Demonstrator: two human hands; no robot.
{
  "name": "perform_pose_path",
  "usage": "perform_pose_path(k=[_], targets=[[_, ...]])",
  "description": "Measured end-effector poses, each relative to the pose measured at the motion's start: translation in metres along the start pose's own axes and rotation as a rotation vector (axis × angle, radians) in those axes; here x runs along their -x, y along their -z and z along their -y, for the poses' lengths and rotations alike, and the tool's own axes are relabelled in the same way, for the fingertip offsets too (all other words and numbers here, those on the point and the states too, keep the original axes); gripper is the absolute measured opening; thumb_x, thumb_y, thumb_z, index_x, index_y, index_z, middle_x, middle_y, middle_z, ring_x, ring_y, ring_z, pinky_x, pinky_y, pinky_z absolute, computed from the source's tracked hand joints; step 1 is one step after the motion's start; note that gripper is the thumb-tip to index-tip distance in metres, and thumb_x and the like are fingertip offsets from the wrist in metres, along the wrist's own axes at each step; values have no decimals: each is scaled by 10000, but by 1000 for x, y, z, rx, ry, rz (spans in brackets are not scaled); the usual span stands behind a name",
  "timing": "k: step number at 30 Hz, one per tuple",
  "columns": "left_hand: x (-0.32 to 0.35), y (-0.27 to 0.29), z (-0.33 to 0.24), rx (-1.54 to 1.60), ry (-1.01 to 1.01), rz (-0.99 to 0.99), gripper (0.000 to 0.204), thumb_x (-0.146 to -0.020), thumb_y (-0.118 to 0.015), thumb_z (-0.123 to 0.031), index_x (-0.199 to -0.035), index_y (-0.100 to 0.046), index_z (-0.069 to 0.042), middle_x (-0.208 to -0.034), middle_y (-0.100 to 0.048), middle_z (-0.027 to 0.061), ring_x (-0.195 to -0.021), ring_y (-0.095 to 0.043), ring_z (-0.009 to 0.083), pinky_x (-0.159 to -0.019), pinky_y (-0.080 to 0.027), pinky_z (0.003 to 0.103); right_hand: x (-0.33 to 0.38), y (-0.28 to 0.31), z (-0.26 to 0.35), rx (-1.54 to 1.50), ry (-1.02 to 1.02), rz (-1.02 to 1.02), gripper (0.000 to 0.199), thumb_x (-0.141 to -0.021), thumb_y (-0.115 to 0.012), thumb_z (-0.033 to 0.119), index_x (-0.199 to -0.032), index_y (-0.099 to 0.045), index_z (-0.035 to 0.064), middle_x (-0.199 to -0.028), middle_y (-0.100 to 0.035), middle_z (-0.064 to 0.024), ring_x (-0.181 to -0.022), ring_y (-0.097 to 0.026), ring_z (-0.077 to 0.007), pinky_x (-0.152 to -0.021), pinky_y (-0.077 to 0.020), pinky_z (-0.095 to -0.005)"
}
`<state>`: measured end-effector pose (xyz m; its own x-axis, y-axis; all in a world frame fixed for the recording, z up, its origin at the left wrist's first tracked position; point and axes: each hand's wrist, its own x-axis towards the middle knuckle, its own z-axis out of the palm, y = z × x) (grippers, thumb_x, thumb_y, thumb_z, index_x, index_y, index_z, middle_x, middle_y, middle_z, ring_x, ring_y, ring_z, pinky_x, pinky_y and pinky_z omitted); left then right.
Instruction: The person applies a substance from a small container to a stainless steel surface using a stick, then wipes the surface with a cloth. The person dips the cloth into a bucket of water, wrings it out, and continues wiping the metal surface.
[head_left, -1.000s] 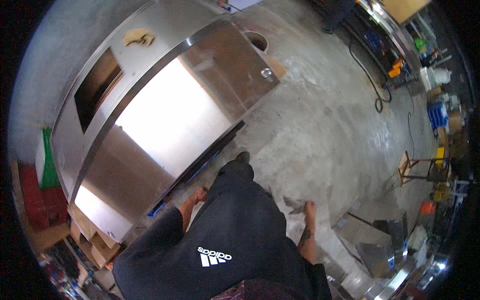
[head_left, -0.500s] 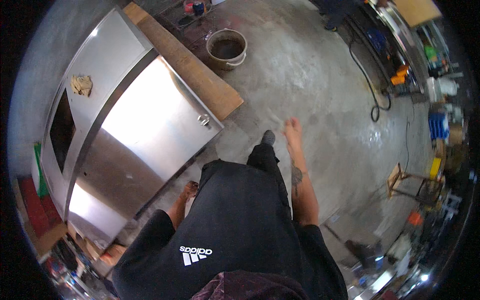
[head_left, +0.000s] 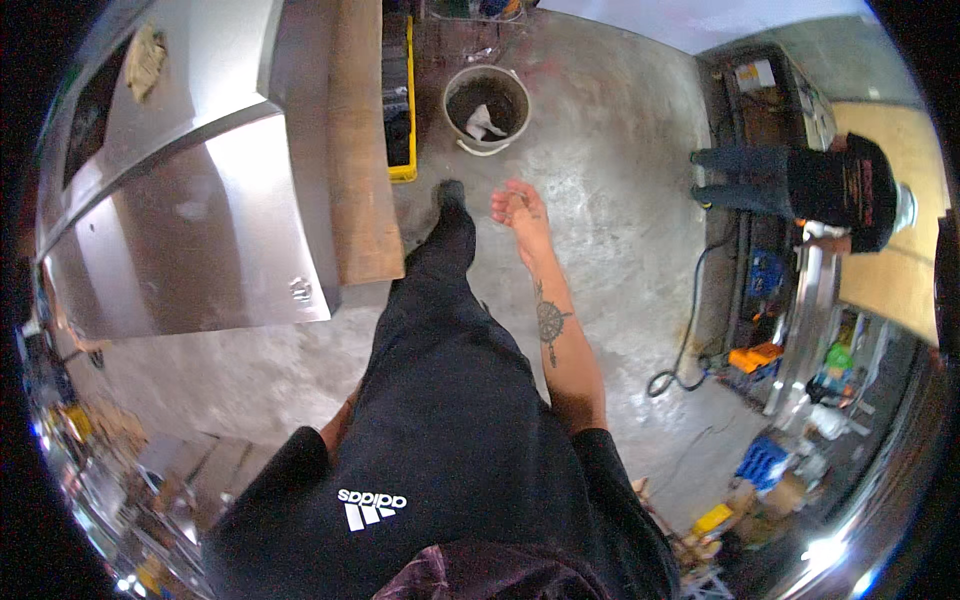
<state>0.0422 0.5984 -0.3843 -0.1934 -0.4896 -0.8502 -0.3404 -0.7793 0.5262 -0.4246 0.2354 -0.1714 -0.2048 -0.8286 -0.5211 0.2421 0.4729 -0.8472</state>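
Observation:
My right hand (head_left: pixel 515 203) is out in front of me over the concrete floor, its fingers curled in toward the palm. I see nothing in it. Nearest to it is a round bucket (head_left: pixel 453 108), dark inside, with a pale crumpled cloth or paper (head_left: pixel 484 123) in it. Only a bit of my left forearm shows beside my black shirt; the left hand is hidden behind my body. To my left is a large sheet-metal cabinet (head_left: pixel 190 240) with a ring-shaped latch near its corner. A crumpled tan cloth (head_left: pixel 147 62) lies on it.
A wooden board (head_left: pixel 362 170) runs beside the metal cabinet, and a yellow crate (head_left: pixel 400 172) stands past it. At right a person (head_left: pixel 840 195) stands at a workbench. A black hose (head_left: pixel 690 340) loops on the floor. Orange (head_left: pixel 755 357) and blue (head_left: pixel 763 462) items lie among clutter there.
My view has turned to the right and I have moved forward. The bucket now shows pale cloth or paper inside. A person at the workbench has come into view. My left hand has gone out of sight.

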Motion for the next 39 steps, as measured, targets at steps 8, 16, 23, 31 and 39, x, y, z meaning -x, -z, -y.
perform_pose_path(k=[8, 16, 23, 31, 39], targets=[[-13, -79, -88, 219, 146, -155, 314, -888, -732, -123, -1176, -622, -65, -989, -704, 121, -921, -708, 292, -761, -583, 429, -113, 117, -8, 341, -279, -31, 281, -1104, -521, 213, -1283, -643, 34, -1047, -741, -108, -851, -696, -150, -769, -589, -308], [-47, -166, -186, 351, 143, -219, 291, -881, -735, -95, -1143, -618, -45, -975, -712, 137, -925, -714, 304, -766, -574, 421, -266, 134, -7, 605, -216, 181, 339, -903, -577, 17, -1233, -654, 34, -946, -701, -61, -832, -677, -138, -709, -569, -301], [-144, -169, -265, -55, 126, -279, 245, -903, -697, -54, -1132, -615, -25, -950, -712, 181, -892, -712, 348, -748, -556, 425, -407, 118, -89, 1210, 378, 568, 210, -901, -703, 154, -1065, -709, 23, -941, -754, -209, -872, -751, -414, -721, -611, -512], [-321, -202, -464, -144, 51, -915, 343, -1048, -571, -139, -1334, -560, 50, -1285, -597, 284, -1177, -577, 462, -1005, -493, 521, -554, 105, -165, 1409, 395, 572, 443, -902, -672, 156, -1313, -538, 55, -878, -726, -250, -804, -723, -464, -749, -577, -592], [-390, -187, -514, -334, 87, -801, 386, -1062, -538, -240, -1324, -555, 42, -1247, -590, 278, -1156, -548, 469, -1029, -445, 554, -661, 100, -247, 1824, 696, 841, 716, -863, -717, 205, -1538, -479, 228, -1287, -614, -280, -1207, -610, -482, -945, -567, -568]])
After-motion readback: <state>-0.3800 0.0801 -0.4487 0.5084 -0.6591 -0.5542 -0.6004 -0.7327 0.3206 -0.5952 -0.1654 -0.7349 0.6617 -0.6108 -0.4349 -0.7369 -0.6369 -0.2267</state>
